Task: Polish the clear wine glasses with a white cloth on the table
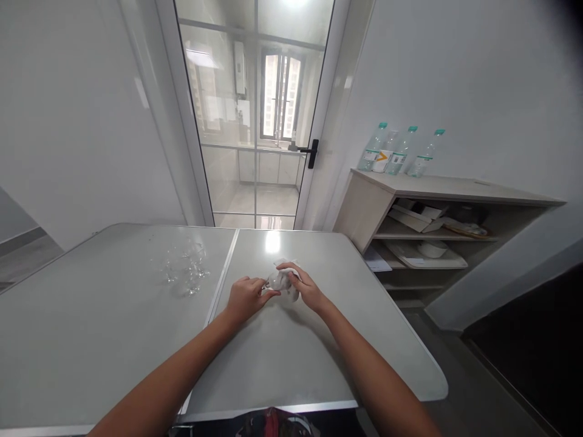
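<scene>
My left hand [249,297] is closed around the narrow end of a clear drinking glass [274,281], which lies tilted on its side above the table. My right hand [306,286] presses a white cloth or tissue [291,294] against the glass's wider end. Part of the cloth hangs below the right fingers, and the glass's far end is hidden by it. To the left, several clear glasses [186,267] stand close together on the table; their exact shapes are hard to make out.
The grey table [136,358] has a metal-edged seam left of my hands. Beyond it is a glazed door [228,176]. At the right, a wooden shelf unit [368,200] carries several plastic bottles [398,155] on top, with boxes, a tray [426,258] and a bowl inside.
</scene>
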Motion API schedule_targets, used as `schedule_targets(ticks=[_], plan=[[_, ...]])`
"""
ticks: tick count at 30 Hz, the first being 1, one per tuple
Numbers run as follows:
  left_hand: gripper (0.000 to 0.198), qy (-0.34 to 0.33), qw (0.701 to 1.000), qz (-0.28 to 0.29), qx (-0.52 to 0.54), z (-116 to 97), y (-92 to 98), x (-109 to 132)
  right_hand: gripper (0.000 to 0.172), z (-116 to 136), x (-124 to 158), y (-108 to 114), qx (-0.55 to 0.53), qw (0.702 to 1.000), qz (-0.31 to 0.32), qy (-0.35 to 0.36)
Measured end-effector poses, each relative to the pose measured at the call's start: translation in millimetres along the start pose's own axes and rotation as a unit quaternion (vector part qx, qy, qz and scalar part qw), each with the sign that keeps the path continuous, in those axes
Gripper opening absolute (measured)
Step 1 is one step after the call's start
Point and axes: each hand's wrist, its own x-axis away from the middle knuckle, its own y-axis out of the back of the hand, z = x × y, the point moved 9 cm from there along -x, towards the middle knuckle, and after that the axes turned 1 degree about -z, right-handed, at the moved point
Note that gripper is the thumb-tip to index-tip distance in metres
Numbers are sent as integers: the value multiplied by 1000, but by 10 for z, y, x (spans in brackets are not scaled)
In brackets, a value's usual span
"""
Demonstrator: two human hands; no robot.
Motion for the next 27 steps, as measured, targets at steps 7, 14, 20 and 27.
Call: schedule_targets(ticks=[7,14,20,27], plan=[[55,56,994,84,37,162,-166,-52,43,-217,-17,148,-81,992,-70,-60],[56,14,991,104,83,139,-217,-46,43,-145,-6,229,-71,993,-83,-41],[49,27,997,43,62,37,-122,26,41,-36,5,36,32,999,2,-9],[49,49,996,63,36,94,-91,1,37,-139,6,-49,-39,998,16,-54]])
